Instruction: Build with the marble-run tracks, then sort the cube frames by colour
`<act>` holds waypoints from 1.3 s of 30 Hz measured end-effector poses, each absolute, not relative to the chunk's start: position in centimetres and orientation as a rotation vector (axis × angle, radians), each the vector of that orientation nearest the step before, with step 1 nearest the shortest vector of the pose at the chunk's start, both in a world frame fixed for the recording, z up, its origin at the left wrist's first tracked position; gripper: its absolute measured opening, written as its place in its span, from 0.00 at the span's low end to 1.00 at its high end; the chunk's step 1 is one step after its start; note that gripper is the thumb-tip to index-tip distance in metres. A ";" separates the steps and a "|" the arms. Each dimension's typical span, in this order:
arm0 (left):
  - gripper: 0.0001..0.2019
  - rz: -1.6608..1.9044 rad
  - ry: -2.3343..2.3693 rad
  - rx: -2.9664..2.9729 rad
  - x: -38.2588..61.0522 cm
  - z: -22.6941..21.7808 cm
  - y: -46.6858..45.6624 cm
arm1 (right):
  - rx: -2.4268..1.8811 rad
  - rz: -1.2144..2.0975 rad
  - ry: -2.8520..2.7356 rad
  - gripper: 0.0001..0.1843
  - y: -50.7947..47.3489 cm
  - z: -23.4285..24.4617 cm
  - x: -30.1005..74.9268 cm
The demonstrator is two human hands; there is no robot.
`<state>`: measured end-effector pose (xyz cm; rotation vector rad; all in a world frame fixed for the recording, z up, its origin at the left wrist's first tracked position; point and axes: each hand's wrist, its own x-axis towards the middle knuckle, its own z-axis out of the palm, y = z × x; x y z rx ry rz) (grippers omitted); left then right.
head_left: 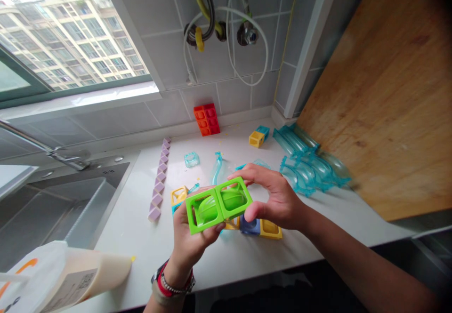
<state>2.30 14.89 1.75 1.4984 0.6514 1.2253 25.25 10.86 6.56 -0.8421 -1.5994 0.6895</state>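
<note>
Two bright green marble-run cubes (219, 204) sit side by side, touching, with a curved channel visible inside each. My left hand (189, 242) is closed around the left cube from below. At the right cube, my right hand (278, 195) grips the edge between thumb and fingers. Behind and below my hands lie a yellow cube (179, 194), a dark blue cube (249, 226) and another yellow cube (271, 229), partly hidden. A curved teal tube (217, 168) lies on the counter just beyond the green cubes.
On the white counter (130, 228) are a row of lilac blocks (160, 181), red cubes (206, 119), a clear teal piece (191, 159), a yellow-and-teal pair (259, 136) and several teal chutes (303, 162). A sink (116, 176) and lidded cup (81, 275) are left; a wooden board (381, 101) leans right.
</note>
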 end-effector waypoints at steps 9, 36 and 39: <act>0.24 1.167 0.305 1.672 2.6 4.5 14.9 | -0.643 0.520 -1.755 0.40 10.3 7.4 25.6; 0.22 1.014 0.235 1.682 1.4 5.3 15.1 | -0.656 0.407 -1.698 0.26 8.7 6.9 23.1; 0.24 1.023 0.311 1.594 1.7 4.9 14.7 | -0.713 0.429 -1.677 0.32 8.5 7.4 23.0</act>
